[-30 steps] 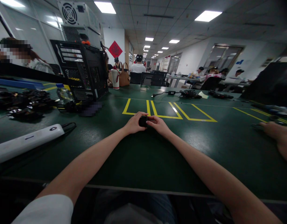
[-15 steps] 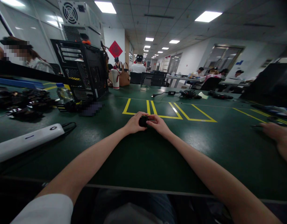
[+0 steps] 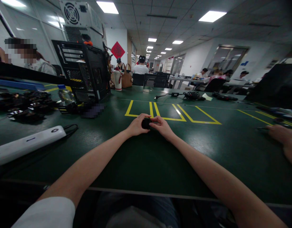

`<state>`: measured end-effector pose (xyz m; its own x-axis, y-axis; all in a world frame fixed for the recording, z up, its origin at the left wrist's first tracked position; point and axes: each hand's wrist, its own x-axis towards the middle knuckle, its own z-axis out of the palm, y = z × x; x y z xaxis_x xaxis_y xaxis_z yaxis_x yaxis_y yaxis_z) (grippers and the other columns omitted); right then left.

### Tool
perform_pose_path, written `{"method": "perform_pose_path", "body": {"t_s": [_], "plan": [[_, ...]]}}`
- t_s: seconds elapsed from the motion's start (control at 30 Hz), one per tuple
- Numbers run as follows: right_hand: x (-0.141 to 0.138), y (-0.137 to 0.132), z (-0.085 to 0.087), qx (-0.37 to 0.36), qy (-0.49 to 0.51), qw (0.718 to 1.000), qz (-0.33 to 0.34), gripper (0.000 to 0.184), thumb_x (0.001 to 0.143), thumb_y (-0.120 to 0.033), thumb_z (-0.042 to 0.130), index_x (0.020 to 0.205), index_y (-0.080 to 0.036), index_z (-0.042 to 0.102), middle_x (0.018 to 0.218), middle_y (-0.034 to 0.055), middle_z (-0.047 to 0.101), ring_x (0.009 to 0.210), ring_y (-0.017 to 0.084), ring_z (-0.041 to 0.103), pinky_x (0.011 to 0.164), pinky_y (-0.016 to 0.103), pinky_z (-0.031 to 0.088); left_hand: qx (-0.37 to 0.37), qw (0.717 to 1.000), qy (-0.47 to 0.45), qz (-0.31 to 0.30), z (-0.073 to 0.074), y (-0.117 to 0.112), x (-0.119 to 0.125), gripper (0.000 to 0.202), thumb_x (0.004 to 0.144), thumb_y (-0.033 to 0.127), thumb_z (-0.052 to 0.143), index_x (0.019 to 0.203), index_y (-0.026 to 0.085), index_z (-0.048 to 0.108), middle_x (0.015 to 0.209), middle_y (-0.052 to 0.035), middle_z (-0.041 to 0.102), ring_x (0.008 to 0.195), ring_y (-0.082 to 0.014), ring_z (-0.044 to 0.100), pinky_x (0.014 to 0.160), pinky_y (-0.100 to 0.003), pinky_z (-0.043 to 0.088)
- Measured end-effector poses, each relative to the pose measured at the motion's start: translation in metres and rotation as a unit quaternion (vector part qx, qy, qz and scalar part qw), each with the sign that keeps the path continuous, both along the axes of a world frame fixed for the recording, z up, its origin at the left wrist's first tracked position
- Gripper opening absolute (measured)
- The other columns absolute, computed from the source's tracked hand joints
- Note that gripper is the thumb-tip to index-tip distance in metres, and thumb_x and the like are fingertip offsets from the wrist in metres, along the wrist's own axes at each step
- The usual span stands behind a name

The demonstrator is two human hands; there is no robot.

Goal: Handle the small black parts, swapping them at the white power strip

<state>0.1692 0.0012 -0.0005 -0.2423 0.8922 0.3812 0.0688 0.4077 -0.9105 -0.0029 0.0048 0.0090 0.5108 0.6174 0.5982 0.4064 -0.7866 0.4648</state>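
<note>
Black part (image 3: pixel 145 123), detail indistinct, is gripped by left hand (image 3: pixel 137 125) and right hand (image 3: pixel 163 127), apparently for steadiness, well inside table's (image 3: pixel 148 164) near edge.

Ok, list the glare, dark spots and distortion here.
Head view: ceiling lights look blown out white, with pale glare on the green tabletop; head view: the black object in the hands is too dark for detail; same head view: wide-angle stretch, the glass partition at left leaning outward.
</note>
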Motion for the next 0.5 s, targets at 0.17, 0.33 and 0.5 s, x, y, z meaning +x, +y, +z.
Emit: {"method": "perform_pose_path", "body": {"t_s": [0.17, 0.33, 0.5], "plan": [[0.0005, -0.0023, 0.0021, -0.022, -0.022, 0.999, 0.009, 0.028, 0.065, -0.024, 0.063, 0.091, -0.018, 0.053, 0.096, 0.0039, 0.057, 0.090, 0.016, 0.057, 0.088, 0.038, 0.042, -0.010, 1.000, 0.003, 0.006, 0.0005, -0.0013, 0.0001, 0.059, 0.058, 0.018, 0.067, 0.111, 0.021, 0.041, 0.109, -0.0046, 0.049, 0.101, -0.0213, 0.049, 0.086, -0.037, 0.040], [0.0020, -0.0004, -0.0030, -0.026, 0.007, 0.999, 0.035, 0.033, 0.060, -0.021, 0.067, 0.088, -0.019, 0.050, 0.096, 0.0018, 0.055, 0.091, 0.015, 0.057, 0.087, 0.036, 0.043, -0.010, 1.000, 0.000, 0.010, -0.0002, -0.0009, 0.0009, 0.059, 0.057, 0.018, 0.066, 0.111, 0.020, 0.041, 0.109, -0.0051, 0.049, 0.102, -0.0218, 0.049, 0.085, -0.036, 0.041], [-0.0001, -0.0005, -0.0022, -0.007, -0.003, 1.000, 0.008, 0.024, 0.065, -0.025, 0.063, 0.084, -0.019, 0.051, 0.090, 0.0013, 0.055, 0.089, 0.014, 0.055, 0.084, 0.035, 0.045, 0.003, 1.000, 0.002, 0.008, -0.0009, 0.0007, 0.0012, 0.059, 0.058, 0.019, 0.067, 0.111, 0.019, 0.041, 0.109, -0.0051, 0.049, 0.101, -0.0209, 0.049, 0.086, -0.036, 0.040]]}}
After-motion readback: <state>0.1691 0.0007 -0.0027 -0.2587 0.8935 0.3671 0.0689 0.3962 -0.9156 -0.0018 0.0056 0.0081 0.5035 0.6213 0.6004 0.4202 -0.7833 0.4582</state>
